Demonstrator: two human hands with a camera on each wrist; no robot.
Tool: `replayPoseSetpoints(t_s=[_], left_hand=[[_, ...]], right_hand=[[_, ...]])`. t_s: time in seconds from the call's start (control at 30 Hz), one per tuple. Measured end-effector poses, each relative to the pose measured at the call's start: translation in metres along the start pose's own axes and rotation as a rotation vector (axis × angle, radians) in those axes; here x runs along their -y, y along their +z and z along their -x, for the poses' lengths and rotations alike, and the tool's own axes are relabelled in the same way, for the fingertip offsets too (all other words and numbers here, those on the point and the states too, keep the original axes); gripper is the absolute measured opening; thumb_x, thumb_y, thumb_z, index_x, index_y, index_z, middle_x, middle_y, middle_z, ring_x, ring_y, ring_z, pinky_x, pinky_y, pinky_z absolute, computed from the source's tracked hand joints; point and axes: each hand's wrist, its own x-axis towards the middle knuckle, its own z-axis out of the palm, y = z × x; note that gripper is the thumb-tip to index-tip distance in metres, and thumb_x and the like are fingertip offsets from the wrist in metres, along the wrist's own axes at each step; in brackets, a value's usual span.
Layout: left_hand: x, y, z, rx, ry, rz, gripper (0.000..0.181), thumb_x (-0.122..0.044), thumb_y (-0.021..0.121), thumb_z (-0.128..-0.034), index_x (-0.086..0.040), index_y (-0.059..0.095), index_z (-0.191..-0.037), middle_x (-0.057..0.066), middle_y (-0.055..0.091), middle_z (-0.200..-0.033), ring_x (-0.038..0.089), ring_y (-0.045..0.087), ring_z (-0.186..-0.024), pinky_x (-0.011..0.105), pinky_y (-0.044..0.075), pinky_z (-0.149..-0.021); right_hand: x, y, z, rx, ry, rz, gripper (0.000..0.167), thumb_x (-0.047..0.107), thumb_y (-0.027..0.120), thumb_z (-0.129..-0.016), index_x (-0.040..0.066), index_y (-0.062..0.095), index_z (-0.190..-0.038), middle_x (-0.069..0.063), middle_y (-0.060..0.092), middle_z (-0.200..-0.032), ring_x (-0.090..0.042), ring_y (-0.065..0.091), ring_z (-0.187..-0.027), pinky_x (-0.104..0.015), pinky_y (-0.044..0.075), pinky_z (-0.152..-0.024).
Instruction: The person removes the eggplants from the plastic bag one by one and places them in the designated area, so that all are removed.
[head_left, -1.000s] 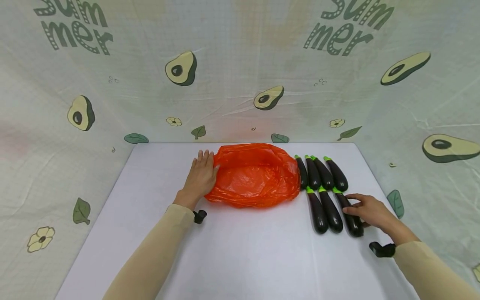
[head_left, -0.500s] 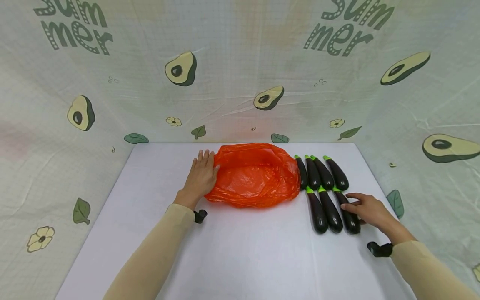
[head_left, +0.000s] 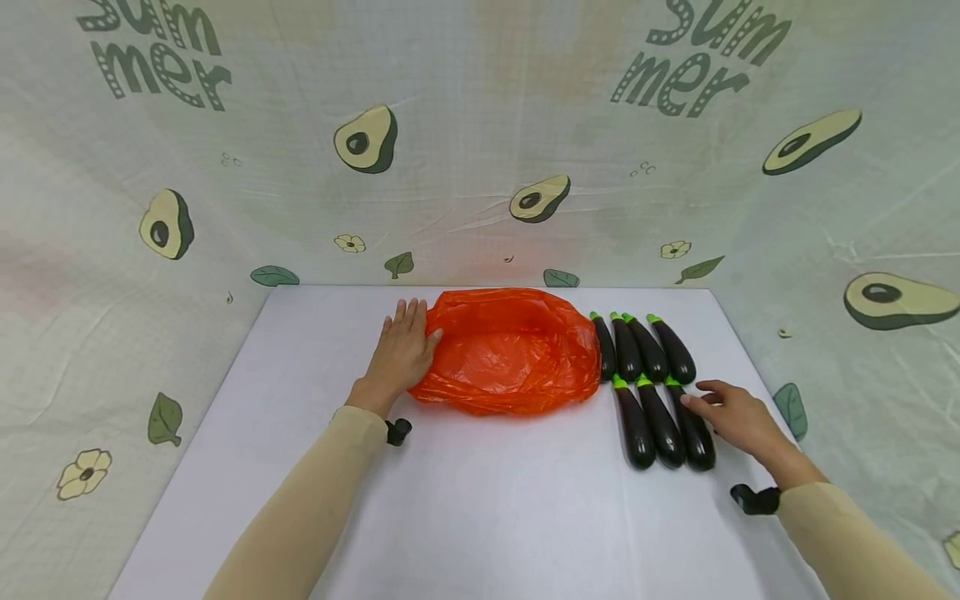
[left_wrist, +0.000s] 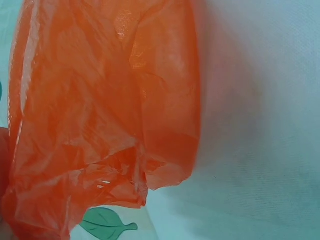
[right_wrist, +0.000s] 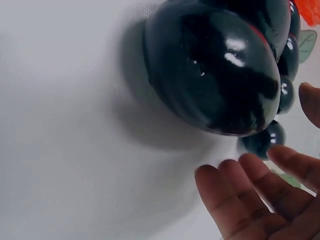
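Observation:
An opened red plastic bag (head_left: 517,362) lies at the back middle of the table. My left hand (head_left: 400,360) rests flat against its left edge, fingers straight. In the left wrist view the bag (left_wrist: 100,100) fills much of the picture and hides most of that hand. On the right, dark eggplants with green caps lie in two rows. Over the rightmost front eggplant (head_left: 696,437) hovers my right hand (head_left: 742,421), thumb and fingers spread. The right wrist view shows its fingers (right_wrist: 215,190) relaxed, apart from the eggplant's shiny rounded end (right_wrist: 215,70).
Several eggplants form the back row (head_left: 651,350), its leftmost one against the bag. Two more front eggplants (head_left: 637,429) lie left of the rightmost. A patterned cloth (head_left: 465,150) stands behind and beside the white table (head_left: 510,500).
The rightmost front eggplant has shifted left, against its neighbour. My right hand moved left with it, then let go and lifted slightly. The left hand stayed on the bag.

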Motion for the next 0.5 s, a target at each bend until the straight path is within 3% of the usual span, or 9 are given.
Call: replayPoseSetpoints(t_s=[0.13, 0.27, 0.37, 0.5], left_hand=[[0.001, 0.0, 0.0, -0.007, 0.011, 0.018, 0.081, -0.047, 0.045, -0.1114, -0.004, 0.008, -0.17, 0.017, 0.011, -0.177, 0.036, 0.001, -0.165, 0.059, 0.006, -0.132], [0.002, -0.001, 0.003, -0.022, 0.033, 0.024, 0.085, -0.05, 0.047, -0.1096, -0.005, 0.008, -0.17, 0.017, 0.012, -0.177, 0.037, 0.002, -0.165, 0.062, 0.006, -0.131], [0.003, -0.003, 0.008, -0.026, 0.034, 0.017, 0.088, -0.053, 0.049, -0.1078, -0.006, 0.008, -0.17, 0.017, 0.011, -0.178, 0.038, 0.001, -0.165, 0.065, 0.005, -0.13], [0.005, -0.009, 0.019, -0.038, 0.033, 0.013, 0.092, -0.057, 0.05, -0.1057, -0.008, 0.007, -0.171, 0.017, 0.008, -0.178, 0.04, -0.001, -0.165, 0.067, 0.001, -0.129]], right_hand=[[0.001, 0.001, -0.002, -0.064, -0.011, 0.016, 0.079, 0.052, 0.054, -0.107, -0.016, 0.042, -0.148, -0.044, 0.054, -0.139, -0.058, 0.06, -0.12, -0.066, 0.054, -0.094], [0.006, 0.004, -0.002, -0.124, 0.012, -0.017, 0.083, 0.053, 0.052, -0.108, -0.015, 0.034, -0.153, -0.044, 0.048, -0.145, -0.06, 0.054, -0.128, -0.069, 0.051, -0.098], [0.016, 0.008, -0.002, -0.19, 0.021, -0.052, 0.085, 0.054, 0.052, -0.108, -0.012, 0.028, -0.158, -0.044, 0.046, -0.148, -0.06, 0.05, -0.133, -0.071, 0.049, -0.101], [0.04, 0.014, -0.002, -0.294, -0.03, -0.081, 0.084, 0.052, 0.053, -0.108, -0.008, 0.027, -0.161, -0.043, 0.044, -0.151, -0.062, 0.047, -0.134, -0.075, 0.043, -0.105]])
